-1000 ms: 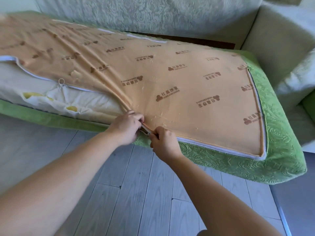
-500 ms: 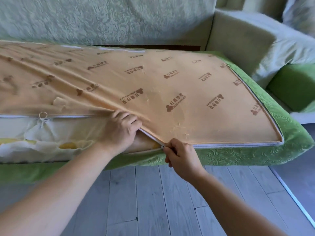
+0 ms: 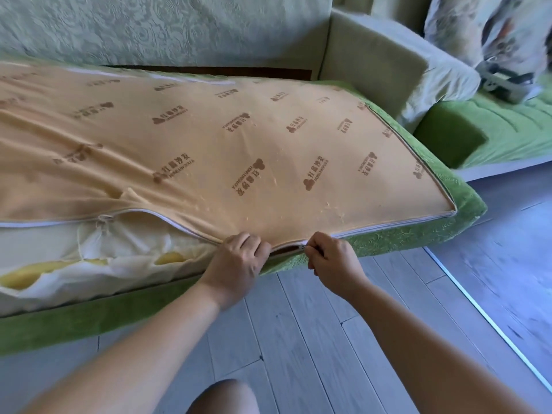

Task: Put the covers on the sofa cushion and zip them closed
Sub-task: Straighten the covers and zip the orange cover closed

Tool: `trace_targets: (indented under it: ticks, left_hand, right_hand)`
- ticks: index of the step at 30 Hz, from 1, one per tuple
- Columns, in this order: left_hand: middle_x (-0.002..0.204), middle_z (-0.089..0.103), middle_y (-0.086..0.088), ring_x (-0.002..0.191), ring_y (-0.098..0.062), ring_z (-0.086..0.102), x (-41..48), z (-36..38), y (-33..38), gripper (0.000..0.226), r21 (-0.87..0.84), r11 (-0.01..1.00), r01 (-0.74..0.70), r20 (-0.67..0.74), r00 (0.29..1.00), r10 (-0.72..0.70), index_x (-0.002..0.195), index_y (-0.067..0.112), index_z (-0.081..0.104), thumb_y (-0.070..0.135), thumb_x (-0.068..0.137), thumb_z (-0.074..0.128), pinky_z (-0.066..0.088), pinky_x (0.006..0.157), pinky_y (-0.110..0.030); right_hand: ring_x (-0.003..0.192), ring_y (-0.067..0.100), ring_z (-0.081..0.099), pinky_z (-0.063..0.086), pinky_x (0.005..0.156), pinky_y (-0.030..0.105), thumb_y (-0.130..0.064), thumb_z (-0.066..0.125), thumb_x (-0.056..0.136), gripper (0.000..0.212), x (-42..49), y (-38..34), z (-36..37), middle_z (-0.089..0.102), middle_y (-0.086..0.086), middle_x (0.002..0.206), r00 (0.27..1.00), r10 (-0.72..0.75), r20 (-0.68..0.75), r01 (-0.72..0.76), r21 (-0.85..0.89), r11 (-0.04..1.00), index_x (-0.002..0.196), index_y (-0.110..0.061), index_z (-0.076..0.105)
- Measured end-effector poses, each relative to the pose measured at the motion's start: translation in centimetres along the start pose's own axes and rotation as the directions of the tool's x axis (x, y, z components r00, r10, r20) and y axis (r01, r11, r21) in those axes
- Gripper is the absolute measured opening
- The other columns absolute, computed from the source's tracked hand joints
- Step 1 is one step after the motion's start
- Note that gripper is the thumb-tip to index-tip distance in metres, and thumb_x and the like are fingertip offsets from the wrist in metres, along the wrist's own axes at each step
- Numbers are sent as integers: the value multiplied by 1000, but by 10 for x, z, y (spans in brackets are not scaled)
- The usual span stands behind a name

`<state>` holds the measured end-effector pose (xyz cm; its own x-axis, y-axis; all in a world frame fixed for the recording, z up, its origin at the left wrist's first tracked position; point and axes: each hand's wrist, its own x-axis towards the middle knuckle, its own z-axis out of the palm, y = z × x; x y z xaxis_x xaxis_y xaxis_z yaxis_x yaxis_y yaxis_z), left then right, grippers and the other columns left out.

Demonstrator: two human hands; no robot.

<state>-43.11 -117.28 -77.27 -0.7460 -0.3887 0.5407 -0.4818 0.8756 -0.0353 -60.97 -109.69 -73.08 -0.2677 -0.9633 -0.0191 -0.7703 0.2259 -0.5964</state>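
A long sofa cushion lies on the sofa with its orange printed underside panel (image 3: 239, 138) facing up inside a green textured cover (image 3: 412, 237). The zipper along the front edge is closed on the right and open on the left, where white liner and yellow foam (image 3: 98, 258) show. My right hand (image 3: 331, 258) pinches the zipper slider (image 3: 303, 248) at the front edge. My left hand (image 3: 239, 261) grips the orange panel's edge just left of the slider. A second slider with a ring pull (image 3: 103, 218) sits farther left on the open zipper.
The pale green sofa back (image 3: 164, 28) rises behind the cushion, with an armrest (image 3: 373, 64) at the right. Another green cushion (image 3: 493, 127) and a patterned pillow (image 3: 490, 28) lie beyond. Grey plank floor (image 3: 298, 324) is in front, my knee (image 3: 224, 395) at the bottom.
My left hand has moved from inside the opening back to the orange edge beside the slider. The view shifted; my right hand stays on the slider.
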Motion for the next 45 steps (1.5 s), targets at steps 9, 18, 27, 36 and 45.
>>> trace_targets:
  ticks: [9, 18, 27, 36, 45]
  left_hand:
    - [67, 58, -5, 64, -29, 58, 0, -32, -63, 27, 61, 984, 170, 103, 979, -176, 62, 11, 63, 20, 73, 41, 47, 55, -33]
    - [57, 42, -6, 57, -22, 38, -49, -37, -21, 21, -107, 994, 23, -52, 998, -29, 61, 8, 52, -4, 72, 39, 31, 52, -29]
    - [77, 31, -6, 65, -21, 31, -59, -11, -32, 37, -5, 997, -81, 48, 996, 81, 96, 13, 45, -1, 63, 31, 34, 50, -27]
    - [62, 49, -5, 57, -26, 51, -40, -28, -29, 37, -58, 996, 74, 126, 990, -66, 66, 7, 66, 8, 66, 29, 42, 46, -26]
    - [56, 46, -5, 53, -22, 45, -41, -40, -25, 25, -75, 997, 29, 133, 991, -19, 50, 8, 54, -3, 52, 76, 35, 46, -24]
  right_hand:
    - [71, 35, 60, 48, 61, 40, -10, 47, 90, 16, 2, -13, 5, 66, 17, 74, 995, 97, -31, -97, -7, 995, 76, -4, 54]
    - [55, 18, 53, 42, 58, 28, -8, 50, 90, 18, -3, -2, 9, 57, -6, 56, 999, 40, 6, -40, 102, 994, 73, -10, 55]
    - [48, 10, 51, 40, 53, 24, -6, 52, 90, 28, -1, -4, 21, 55, -7, 52, 1000, -7, 16, 3, 204, 979, 65, -19, 48]
    - [50, 15, 52, 42, 55, 26, -4, 52, 89, 18, -2, -18, 30, 55, -8, 54, 994, -99, 50, 87, 205, 975, 72, -11, 53]
    - [49, 8, 51, 41, 53, 24, -7, 51, 90, 16, -3, -33, 34, 56, -10, 55, 987, -134, 89, 120, 153, 981, 75, -12, 54]
